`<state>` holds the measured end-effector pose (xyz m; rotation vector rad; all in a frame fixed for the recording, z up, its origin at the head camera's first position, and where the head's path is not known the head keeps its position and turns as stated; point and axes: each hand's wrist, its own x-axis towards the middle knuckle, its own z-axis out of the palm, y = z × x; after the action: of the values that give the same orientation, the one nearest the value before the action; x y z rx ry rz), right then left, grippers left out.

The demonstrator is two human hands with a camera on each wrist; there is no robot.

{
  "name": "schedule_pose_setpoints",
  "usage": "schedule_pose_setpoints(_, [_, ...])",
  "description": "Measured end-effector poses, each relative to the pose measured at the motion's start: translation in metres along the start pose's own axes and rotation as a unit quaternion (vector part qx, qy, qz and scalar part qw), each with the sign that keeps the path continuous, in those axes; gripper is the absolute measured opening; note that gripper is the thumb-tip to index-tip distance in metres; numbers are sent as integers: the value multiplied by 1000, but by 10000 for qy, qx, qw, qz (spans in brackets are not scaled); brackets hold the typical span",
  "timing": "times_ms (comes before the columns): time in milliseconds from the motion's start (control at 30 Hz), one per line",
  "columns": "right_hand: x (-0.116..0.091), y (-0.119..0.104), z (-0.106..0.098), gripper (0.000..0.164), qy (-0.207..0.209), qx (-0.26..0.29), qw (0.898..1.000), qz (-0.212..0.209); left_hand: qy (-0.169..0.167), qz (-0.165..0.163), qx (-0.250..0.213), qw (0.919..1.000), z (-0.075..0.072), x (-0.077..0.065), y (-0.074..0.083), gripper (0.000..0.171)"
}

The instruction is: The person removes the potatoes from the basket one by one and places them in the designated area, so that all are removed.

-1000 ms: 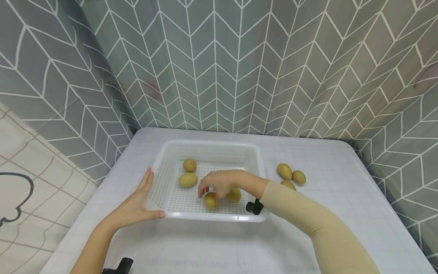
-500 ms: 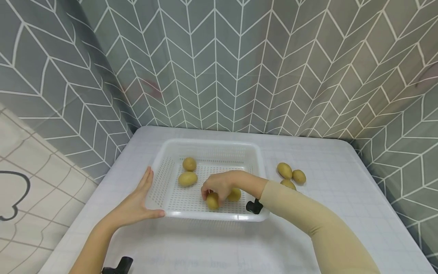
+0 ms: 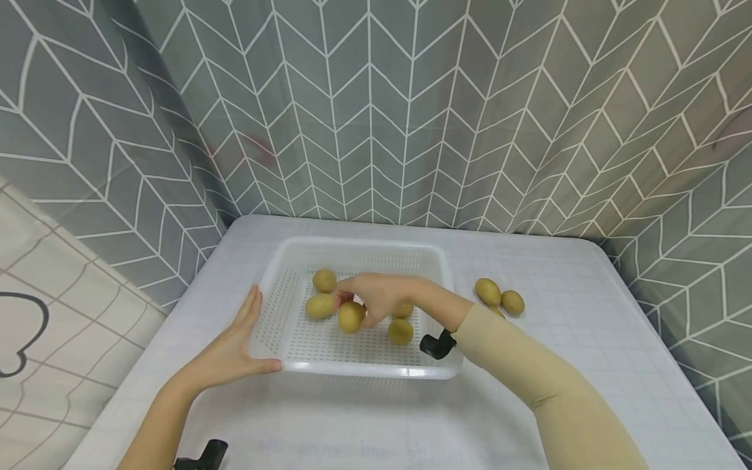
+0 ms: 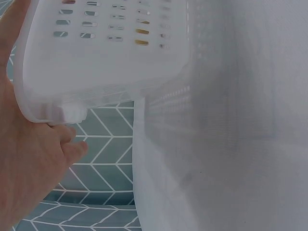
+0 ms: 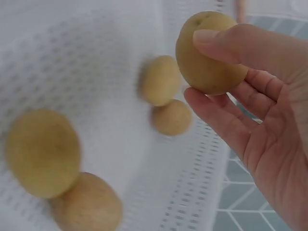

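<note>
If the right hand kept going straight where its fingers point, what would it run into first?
Probably the oblong potato in the basket, just beyond the fingers; whether the right hand would clear it from above is unclear.

The basket's body is whitish, slightly translucent plastic, smooth between its perforations, with a glossy rim (image 3: 370,371) at six o'clock. The potato (image 3: 350,318) in the fingers (image 5: 216,113) has smooth, matt skin, like the loose potatoes (image 3: 488,292) at three o'clock. The bench (image 3: 329,424) looks smooth and matt. The twelve-o'clock curtain (image 3: 388,117) and four-o'clock sleeve (image 3: 546,372) look like cloth.
</note>
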<state>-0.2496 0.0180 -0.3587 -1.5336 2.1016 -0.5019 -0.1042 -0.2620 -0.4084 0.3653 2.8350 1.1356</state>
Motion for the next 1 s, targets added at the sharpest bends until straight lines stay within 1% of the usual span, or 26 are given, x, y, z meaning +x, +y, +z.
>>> schedule_pose_setpoints(233, [-18,-7,-21,48,583,636,9962,-155,-26,19,-43,10000,1,0,-2,132])
schedule_pose_setpoints(333, [-29,-9,-28,47,796,846,9929,-237,-18,27,-35,10000,1,-1,-2,132])
schedule_pose_setpoints(500, [-47,-11,-36,47,1127,1173,9865,-215,0,62,22,10000,0,-2,-4,132])
schedule_pose_setpoints(767, [-75,-7,-41,49,1604,1190,9794,-312,-16,100,1,9999,1,-1,-6,131])
schedule_pose_setpoints(1000, [-92,-3,-42,48,1872,1182,9748,-285,-15,110,-42,9999,1,-1,-6,131])
